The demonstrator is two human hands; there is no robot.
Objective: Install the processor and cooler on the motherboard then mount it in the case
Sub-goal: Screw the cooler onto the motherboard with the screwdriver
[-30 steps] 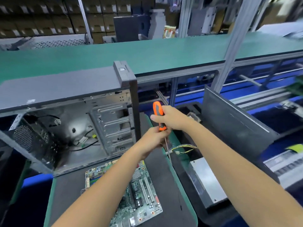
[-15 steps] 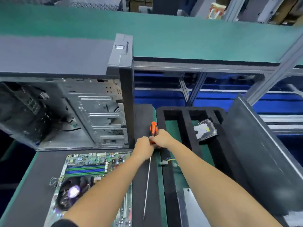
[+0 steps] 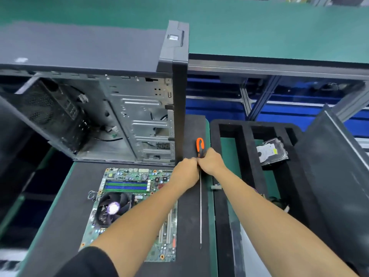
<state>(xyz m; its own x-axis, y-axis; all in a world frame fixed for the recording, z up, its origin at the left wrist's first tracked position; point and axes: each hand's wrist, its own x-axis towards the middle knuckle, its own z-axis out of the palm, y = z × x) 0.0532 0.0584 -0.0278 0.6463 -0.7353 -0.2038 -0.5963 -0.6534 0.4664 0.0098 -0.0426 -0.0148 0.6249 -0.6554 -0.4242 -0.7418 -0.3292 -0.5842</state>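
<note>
Both hands meet at a screwdriver (image 3: 200, 148): the right hand (image 3: 211, 161) grips its orange-black handle, the left hand (image 3: 186, 171) pinches the shaft top. The motherboard (image 3: 139, 206), green with a black fan cooler (image 3: 113, 208), lies flat before the open case (image 3: 111, 108). Compared with half a second ago, the grip is unchanged.

Motherboard (image 3: 129, 208), green, flat on the dark mat, cooler (image 3: 113, 208) fitted. Case (image 3: 95, 100) at its twelve o'clock, upright, side open.
</note>
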